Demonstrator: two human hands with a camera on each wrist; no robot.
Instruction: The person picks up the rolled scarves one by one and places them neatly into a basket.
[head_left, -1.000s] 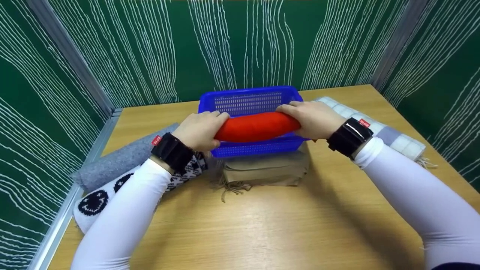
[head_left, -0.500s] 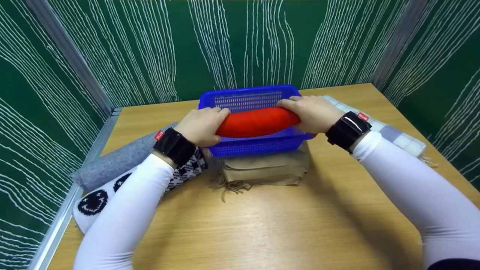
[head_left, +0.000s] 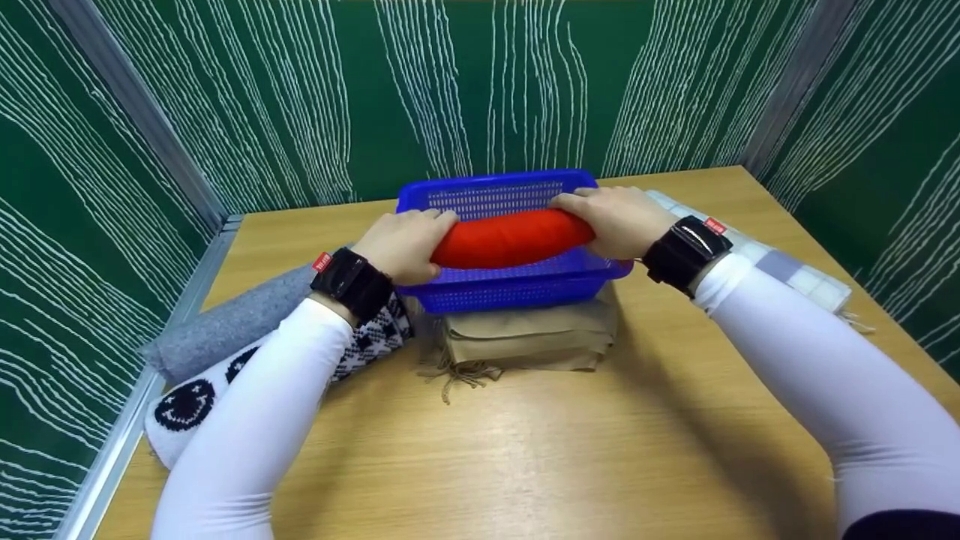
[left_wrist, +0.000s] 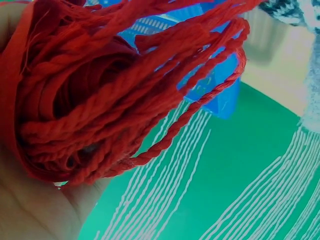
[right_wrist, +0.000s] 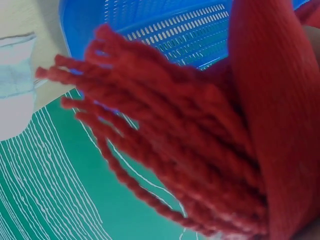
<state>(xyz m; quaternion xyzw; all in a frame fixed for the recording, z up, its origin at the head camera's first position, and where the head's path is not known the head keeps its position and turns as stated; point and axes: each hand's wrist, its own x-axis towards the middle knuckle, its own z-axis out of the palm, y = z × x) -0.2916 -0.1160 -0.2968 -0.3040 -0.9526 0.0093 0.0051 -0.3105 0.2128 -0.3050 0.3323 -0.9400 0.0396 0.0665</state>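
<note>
A rolled red scarf (head_left: 514, 238) spans the space between both hands, over the blue plastic basket (head_left: 517, 292). My left hand (head_left: 401, 244) grips its left end, and my right hand (head_left: 619, 221) grips the right end. In the left wrist view, the scarf's coiled layers (left_wrist: 95, 85) and twisted fringe hang out beside the palm. Red fringe (right_wrist: 165, 120) also spills from the other end in the right wrist view, with the basket (right_wrist: 195, 35) behind it. The roll hides part of the basket's inside.
A folded tan scarf (head_left: 532, 337) lies in front of the basket. On the left are a grey rolled scarf (head_left: 240, 319) and a black-and-white patterned one (head_left: 187, 405). A pale checked scarf (head_left: 795, 274) lies on the right. Green walls (head_left: 517, 82) enclose the wooden table (head_left: 525, 450).
Both hands have moved slightly farther away over the basket, carrying the red scarf with them. The other scarves have stayed put.
</note>
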